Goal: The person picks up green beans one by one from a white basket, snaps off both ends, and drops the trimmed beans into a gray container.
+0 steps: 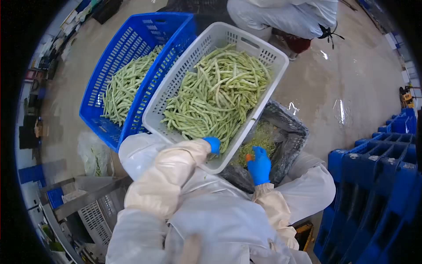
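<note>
My left hand point(213, 144), in a blue glove, is at the near edge of the white crate point(151, 105), against the green beans point(215, 90) heaped inside. Its fingers point down and are mostly hidden, so I cannot make out their grip. My right hand point(260, 167), also blue-gloved, is over a bin lined with a dark plastic bag point(293, 132). Its fingers are closed around a small orange object point(249, 157), of which only an end shows. Green trimmings point(263, 140) lie in the bin under that hand.
A blue crate point(99, 83) holding more beans point(127, 88) stands left of the white one. Another person's leg point(281, 17) is beyond the crates. Blue pallets point(369, 189) are stacked at right. A clear plastic bag point(94, 152) and a metal frame point(88, 200) sit at left. The floor point(347, 83) looks wet.
</note>
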Motion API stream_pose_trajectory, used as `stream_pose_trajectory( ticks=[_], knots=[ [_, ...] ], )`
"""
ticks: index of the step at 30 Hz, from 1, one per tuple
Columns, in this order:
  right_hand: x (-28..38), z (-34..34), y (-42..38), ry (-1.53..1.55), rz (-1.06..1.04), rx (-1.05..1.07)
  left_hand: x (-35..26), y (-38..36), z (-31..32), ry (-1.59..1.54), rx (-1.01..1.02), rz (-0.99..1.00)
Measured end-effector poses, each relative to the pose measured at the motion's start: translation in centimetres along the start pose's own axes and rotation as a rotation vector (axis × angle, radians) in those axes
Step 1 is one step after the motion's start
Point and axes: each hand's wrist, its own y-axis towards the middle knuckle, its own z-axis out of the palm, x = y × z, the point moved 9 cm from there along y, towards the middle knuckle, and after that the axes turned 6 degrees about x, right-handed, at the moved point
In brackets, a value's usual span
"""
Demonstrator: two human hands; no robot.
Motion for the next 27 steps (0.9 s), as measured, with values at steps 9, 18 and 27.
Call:
stream_pose_trajectory(
  ticks=[9, 18, 27],
  knots=[
    [0.3, -1.2, -0.9, 0.258, -0.122, -0.061, 2.0, -4.6, -5.6, 0.045, -0.08, -0.07],
    [2.3, -3.7, -1.2, 1.08, -0.186, -0.078, -3.0, -20.7, -11.7, -0.777, -0.374, 0.244],
    [4.6, -5.3, -3.3, 1.353, -0.285, 0.211, -8.7, -20.5, -8.6, -0.788, -0.255, 0.324]
  ],
)
